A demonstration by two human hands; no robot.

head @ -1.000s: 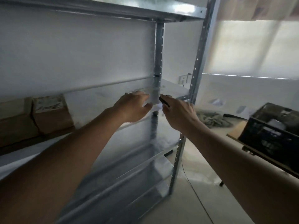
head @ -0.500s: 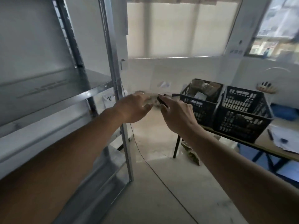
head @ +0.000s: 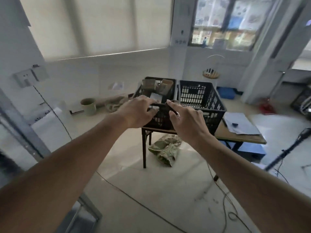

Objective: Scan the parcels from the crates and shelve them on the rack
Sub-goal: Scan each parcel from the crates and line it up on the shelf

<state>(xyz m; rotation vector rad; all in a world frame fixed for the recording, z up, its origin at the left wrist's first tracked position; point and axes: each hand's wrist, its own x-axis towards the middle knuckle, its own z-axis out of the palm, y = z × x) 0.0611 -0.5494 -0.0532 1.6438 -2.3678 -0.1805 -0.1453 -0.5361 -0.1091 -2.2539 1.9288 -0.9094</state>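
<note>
Head view: crates now ahead, not rack.

We're looking across a pale tiled floor with thin cables trailing over it. A wide roller blind covers the left window and glows softly; on the right an uncovered window shows blurred colours outside. The white wall below carries a socket box at far left. Against that wall stands a pale bucket. In the middle we've got a wooden table on dark legs, papers spread over its right end, and a crumpled greenish bag on the floor beneath. A blue bin sits further back, with something red near the right-hand pillar.
</note>
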